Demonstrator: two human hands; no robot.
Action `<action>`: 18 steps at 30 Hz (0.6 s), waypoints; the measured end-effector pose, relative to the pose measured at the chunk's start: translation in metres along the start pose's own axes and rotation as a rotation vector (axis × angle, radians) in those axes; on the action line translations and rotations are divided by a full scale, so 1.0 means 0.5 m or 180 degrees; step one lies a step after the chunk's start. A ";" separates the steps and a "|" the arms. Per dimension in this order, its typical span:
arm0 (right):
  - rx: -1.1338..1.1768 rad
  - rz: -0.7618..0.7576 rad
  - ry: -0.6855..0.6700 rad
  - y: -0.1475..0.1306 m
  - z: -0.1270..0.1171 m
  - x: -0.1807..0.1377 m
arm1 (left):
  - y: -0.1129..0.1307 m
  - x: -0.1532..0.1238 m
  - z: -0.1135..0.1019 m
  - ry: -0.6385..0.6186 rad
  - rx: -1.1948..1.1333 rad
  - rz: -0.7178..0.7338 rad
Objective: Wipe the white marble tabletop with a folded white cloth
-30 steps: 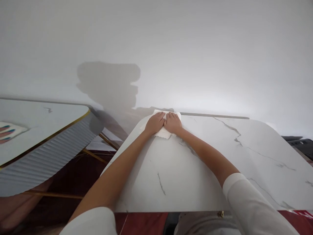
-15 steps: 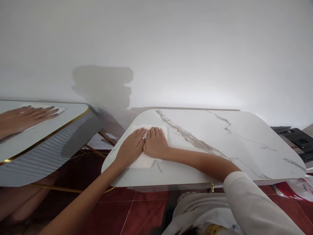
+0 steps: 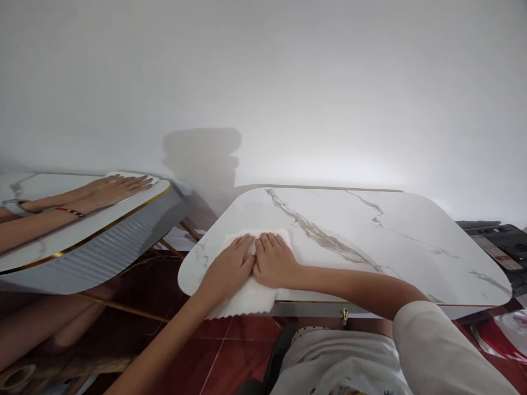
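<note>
A white cloth [image 3: 251, 296] lies on the white marble-patterned tabletop [image 3: 395, 247], near its left end. Its scalloped lower edge hangs over the front rim. My left hand [image 3: 230, 266] rests flat on the cloth, fingers stretched forward. Beside it, my right hand [image 3: 275, 260] also lies flat on the cloth, with the two hands touching at the thumbs. Both palms are hidden from view.
To the left, another person's hands [image 3: 123, 188] press a white cloth on a second table [image 3: 111, 236] with a gold rim and ribbed side. A gold knob [image 3: 345, 317] sticks out at the front. A black case [image 3: 506, 241] stands at right; a white wall [image 3: 329, 99] rises behind.
My two hands and the cloth have moved toward me, bringing the cloth's edge over the table's front. The other person's hands have moved to the right along their table.
</note>
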State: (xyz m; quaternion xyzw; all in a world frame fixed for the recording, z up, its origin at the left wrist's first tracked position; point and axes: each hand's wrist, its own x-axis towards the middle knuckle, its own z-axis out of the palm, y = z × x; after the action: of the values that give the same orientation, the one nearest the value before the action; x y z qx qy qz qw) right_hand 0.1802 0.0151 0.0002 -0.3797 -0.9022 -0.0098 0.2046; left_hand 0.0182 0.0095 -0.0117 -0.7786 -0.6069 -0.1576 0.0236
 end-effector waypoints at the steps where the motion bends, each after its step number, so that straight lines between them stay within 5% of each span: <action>1: -0.0005 0.0017 -0.0022 0.015 -0.001 0.005 | 0.004 0.017 0.000 -0.0075 -0.0017 0.0005; 10: -0.0202 -0.0272 -0.0185 0.178 0.021 0.156 | -0.015 0.211 0.045 0.0417 -0.0281 -0.0156; 18: 0.0059 0.0617 -0.0129 0.261 0.046 0.270 | -0.032 0.367 0.070 0.0562 -0.0505 -0.0406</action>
State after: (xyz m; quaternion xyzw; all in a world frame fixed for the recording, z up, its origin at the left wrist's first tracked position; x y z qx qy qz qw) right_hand 0.1771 0.2037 0.0119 -0.4634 -0.8652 0.0261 0.1897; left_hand 0.0500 0.1936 0.0029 -0.7210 -0.6364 -0.2742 0.0052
